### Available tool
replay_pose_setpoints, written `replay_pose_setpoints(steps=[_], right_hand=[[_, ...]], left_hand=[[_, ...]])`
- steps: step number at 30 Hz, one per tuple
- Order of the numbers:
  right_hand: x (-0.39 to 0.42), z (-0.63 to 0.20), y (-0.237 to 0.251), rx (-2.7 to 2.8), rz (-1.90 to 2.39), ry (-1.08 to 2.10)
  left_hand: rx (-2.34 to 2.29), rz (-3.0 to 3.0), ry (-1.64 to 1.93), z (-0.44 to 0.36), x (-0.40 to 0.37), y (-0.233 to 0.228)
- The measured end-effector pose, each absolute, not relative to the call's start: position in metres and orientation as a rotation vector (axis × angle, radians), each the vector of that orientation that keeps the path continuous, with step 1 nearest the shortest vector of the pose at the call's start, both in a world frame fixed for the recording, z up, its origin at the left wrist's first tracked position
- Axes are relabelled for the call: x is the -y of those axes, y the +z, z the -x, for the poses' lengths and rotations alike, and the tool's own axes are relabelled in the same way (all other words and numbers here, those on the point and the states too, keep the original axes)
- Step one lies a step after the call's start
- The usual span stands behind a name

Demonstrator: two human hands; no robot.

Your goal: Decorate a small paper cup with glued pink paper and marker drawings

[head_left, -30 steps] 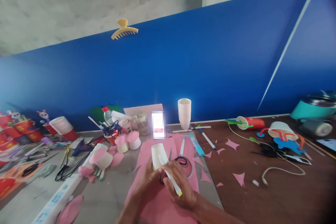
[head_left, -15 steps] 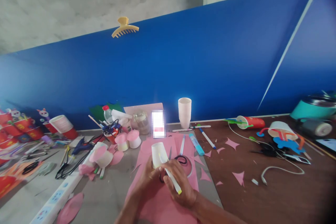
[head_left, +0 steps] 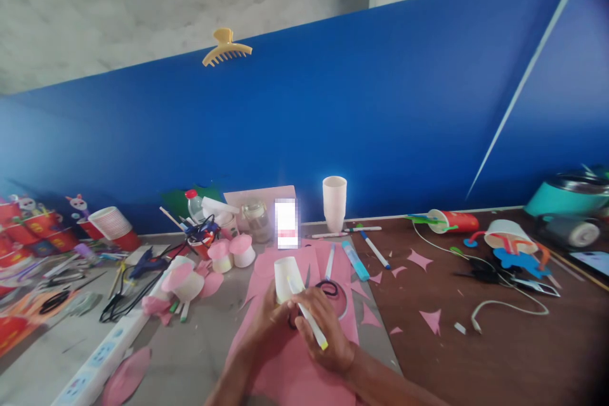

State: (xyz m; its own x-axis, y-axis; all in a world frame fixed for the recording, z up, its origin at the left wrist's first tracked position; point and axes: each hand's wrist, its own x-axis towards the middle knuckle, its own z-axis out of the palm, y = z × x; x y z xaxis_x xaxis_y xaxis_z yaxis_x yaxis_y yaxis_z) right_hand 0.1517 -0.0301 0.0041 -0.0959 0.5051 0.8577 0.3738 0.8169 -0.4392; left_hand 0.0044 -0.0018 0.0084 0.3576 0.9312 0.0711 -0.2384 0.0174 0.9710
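Blue partition [head_left: 304, 120] beyond, mottled grey wall [head_left: 143, 6] above it. Brown tabletop [head_left: 371, 304] to the right of right hand [head_left: 328, 330], grey mat [head_left: 190, 361] left of left hand [head_left: 267, 318], pink paper [head_left: 304, 384] beneath both. White cup [head_left: 284, 273] gripped in left hand, above the paper: smooth-sided, slightly tilted, lower end partly hidden. Slim white pen [head_left: 314, 327], yellow at near end, pinched in right hand; far end at the cup's side, contact unclear.
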Motion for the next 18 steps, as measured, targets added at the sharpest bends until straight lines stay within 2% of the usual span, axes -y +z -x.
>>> replay_pose_setpoints(steps=[18], right_hand=[[0.0293,-0.1504,-0.0010,1.705,0.717,0.114]], left_hand=[[-0.771,-1.158,1.081,-0.0066,0.0022,0.0156]])
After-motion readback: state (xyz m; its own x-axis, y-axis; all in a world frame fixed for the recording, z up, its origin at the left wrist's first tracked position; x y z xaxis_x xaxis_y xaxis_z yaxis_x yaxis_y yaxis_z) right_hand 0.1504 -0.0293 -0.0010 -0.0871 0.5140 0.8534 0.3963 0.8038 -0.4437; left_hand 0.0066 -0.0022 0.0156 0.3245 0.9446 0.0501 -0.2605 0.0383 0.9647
